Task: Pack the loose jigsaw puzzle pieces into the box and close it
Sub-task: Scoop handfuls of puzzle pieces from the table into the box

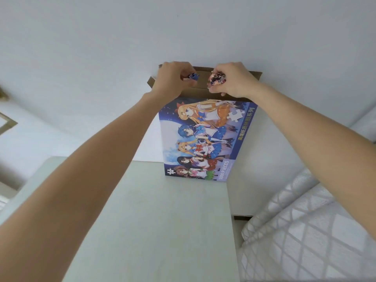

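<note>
A jigsaw puzzle box with an anime picture stands upright on the far end of a white table, leaning against the wall. Its brown cardboard top flaps are open. My left hand pinches blue puzzle pieces over the opening at the top left. My right hand grips a bunch of pink and dark pieces over the opening at the top right. The inside of the box is hidden.
A white wall stands right behind the box. A bed with a grey diamond-patterned cover lies to the right of the table. A framed edge shows at the far left.
</note>
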### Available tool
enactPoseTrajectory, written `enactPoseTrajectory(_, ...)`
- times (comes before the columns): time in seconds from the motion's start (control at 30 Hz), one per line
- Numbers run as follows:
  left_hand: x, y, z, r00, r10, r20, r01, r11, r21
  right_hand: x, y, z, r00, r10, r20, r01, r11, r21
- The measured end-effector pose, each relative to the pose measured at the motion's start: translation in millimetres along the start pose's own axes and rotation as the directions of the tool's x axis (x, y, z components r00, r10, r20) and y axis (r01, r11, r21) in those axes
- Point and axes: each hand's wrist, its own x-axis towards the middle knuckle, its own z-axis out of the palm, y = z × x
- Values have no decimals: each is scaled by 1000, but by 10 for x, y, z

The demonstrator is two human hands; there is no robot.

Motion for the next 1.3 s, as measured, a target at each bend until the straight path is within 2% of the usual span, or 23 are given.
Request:
enactPoseTrajectory(0.1,29,-96,63,998,65,27,-69,976,206,53,18,96,990,-143,10,140,948,-287)
enactPoseTrajectory(0.2,19,-160,66,996,64,56,-77,953,292,56,-9,176,972,-221,75,232,879,-417)
enactPoseTrajectory(0.3,10,-184,41,996,61,57,-75,953,294,73,-39,191,971,-226,76,238,895,-377)
enactPoseTrajectory(0.5,-9,-179,74,999,52,1,-51,968,247,54,-19,211,980,-195,-39,184,966,-183)
enactPoseTrajectory(0.7,-36,-207,62,995,40,86,-60,966,251,2,-42,287,979,-191,-73,174,966,-193)
enactPoseTrajectory(0.77,-110,-209,8,994,85,69,-101,959,266,-80,-85,318,970,-214,-112,185,958,-219)
enactPoseTrajectory(0.83,-294,-204,-63,976,215,-26,-196,926,322,-248,-151,372,940,-278,-199,224,940,-256)
enactPoseTrajectory(0.9,-601,-171,-129,919,360,-162,-270,873,406,-505,-241,475,875,-376,-306,297,915,-274)
enactPoseTrajectory(0.97,-1032,-123,-158,877,407,-254,-281,865,416,-832,-305,671,812,-441,-383,361,894,-263)
enactPoseTrajectory(1.0,-1270,-107,-139,881,393,-263,-275,879,390,-1007,-316,809,801,-435,-411,364,899,-243)
enactPoseTrajectory(1.07,-1885,-113,-95,934,289,-209,-217,925,310,-1452,-380,1167,835,-379,-400,342,925,-163)
enactPoseTrajectory(1.13,-2531,-153,-57,991,98,-95,-73,969,238,-1930,-472,1554,903,-307,-301,306,951,-53)
enactPoseTrajectory(1.17,-2976,-191,-57,999,-40,-20,44,974,223,-2254,-566,1795,939,-278,-203,284,959,0)
enactPoseTrajectory(1.23,-3543,-295,3,954,-275,119,245,945,216,-2670,-627,2118,980,-197,-38,199,978,55)
enactPoseTrajectory(1.3,-4132,-394,24,854,-461,242,400,879,261,-3058,-722,2424,974,-150,171,139,987,76)
